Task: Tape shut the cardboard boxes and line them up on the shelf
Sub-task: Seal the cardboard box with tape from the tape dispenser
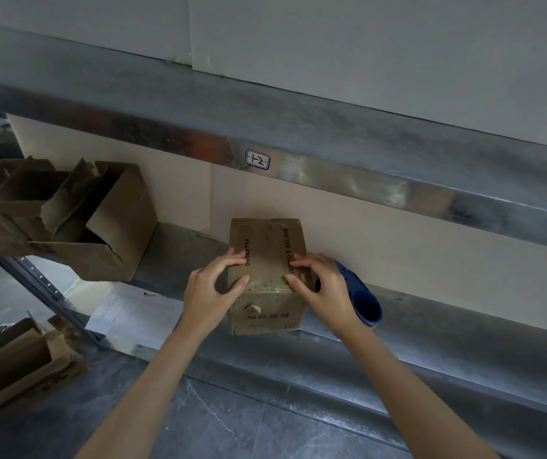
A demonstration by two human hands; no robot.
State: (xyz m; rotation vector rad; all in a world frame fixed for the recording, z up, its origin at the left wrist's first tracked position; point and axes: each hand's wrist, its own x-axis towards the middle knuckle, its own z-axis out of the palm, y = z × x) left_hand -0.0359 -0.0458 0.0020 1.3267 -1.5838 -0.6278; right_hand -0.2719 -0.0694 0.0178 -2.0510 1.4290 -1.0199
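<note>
At the far left, down on the floor (pixel 232 425), we see open cardboard boxes (pixel 23 362) with their flaps up. Above them, on the left end of the metal shelf (pixel 182 246), stands a cluster of open boxes (pixel 66 220), flaps ragged and leaning into one another. A white sheet of paper (pixel 133 313) lies below the shelf's front edge.

Our left hand (pixel 212 289) grips the left side of the closed box (pixel 267 276) – fingers curled over its top, thumb pressed near the front top edge. The closed box sits upright on the shelf near the front, well apart from the open cluster, with black print across its top and glossy tape along the near edge. Above it, a small handwritten label (pixel 257 159) is stuck on the upper shelf beam.

Our right hand (pixel 323 286) clasps the box's right side the same way, the two hands apart with the box between them. Just beside that hand, a blue tape dispenser (pixel 364 303) lies on the shelf.
</note>
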